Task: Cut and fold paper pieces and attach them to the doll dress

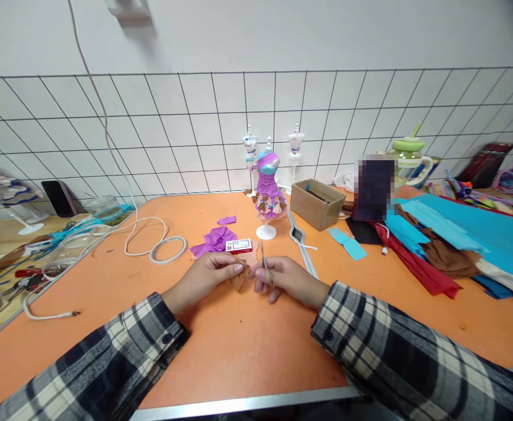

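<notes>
My left hand point(207, 276) pinches a small folded brown paper piece point(239, 282) just above the orange table point(238, 345). My right hand point(282, 278) is closed around small metal scissors point(264, 258), whose tips point up beside the paper. Both hands meet at the table's middle. Behind them stands a small mannequin point(268, 193) in a purple paper dress with brown fans at the hem. Purple paper scraps point(216, 238) and a small red-and-white box point(238, 245) lie just beyond my fingers.
A tape roll point(168, 249) and white cable point(140, 234) lie at left. A cardboard box point(317, 203), metal ruler point(302, 245), and piles of blue, red and brown paper point(436, 245) fill the right. Two bare white mannequins point(295, 146) stand by the wire grid wall.
</notes>
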{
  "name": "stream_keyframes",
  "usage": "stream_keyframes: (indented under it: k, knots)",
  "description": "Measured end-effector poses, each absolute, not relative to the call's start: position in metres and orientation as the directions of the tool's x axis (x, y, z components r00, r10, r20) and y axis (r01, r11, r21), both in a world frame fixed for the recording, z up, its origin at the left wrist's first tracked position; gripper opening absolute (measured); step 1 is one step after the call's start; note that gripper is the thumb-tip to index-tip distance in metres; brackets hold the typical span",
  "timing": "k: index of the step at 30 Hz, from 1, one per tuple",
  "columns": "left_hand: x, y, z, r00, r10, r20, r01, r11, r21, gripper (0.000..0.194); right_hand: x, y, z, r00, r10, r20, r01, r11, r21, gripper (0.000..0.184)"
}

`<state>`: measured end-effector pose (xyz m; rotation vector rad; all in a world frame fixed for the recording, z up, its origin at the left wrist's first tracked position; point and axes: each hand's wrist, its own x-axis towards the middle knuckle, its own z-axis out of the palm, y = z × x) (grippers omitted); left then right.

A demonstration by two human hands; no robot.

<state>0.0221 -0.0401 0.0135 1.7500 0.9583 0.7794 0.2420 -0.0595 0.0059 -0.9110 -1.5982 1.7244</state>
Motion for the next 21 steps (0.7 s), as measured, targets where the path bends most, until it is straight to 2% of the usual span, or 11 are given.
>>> stream_keyframes:
  k: [3, 8, 11, 16, 21]
  knots:
    - [0.024, -0.042, 0.014, 0.490, 0.868, 0.076, 0.237, -0.216, 0.947, 0.024, 0.244, -0.053, 0.003, -0.387, 0.920, -0.060, -0.001, -0.066, -0.998, 0.047]
    - [0.030, -0.045, 0.011, 0.567, 0.823, 0.042, 0.243, -0.216, 0.946, 0.021, 0.239, -0.053, -0.001, -0.426, 0.899, -0.099, -0.074, -0.144, -0.987, 0.043]
    - [0.031, -0.045, 0.009, 0.606, 0.795, 0.016, 0.203, -0.174, 0.964, 0.021, 0.237, -0.054, -0.002, -0.375, 0.924, -0.073, -0.095, -0.117, -0.989, 0.041]
    - [0.028, -0.044, 0.007, 0.564, 0.826, 0.007, 0.206, -0.150, 0.967, 0.022, 0.241, -0.044, -0.006, -0.257, 0.966, -0.006, -0.010, -0.009, -1.000, 0.029]
    - [0.030, -0.041, 0.004, 0.515, 0.857, 0.006, 0.278, -0.173, 0.945, 0.017, 0.247, -0.021, -0.019, -0.189, 0.956, 0.223, 0.195, 0.259, -0.946, 0.009]
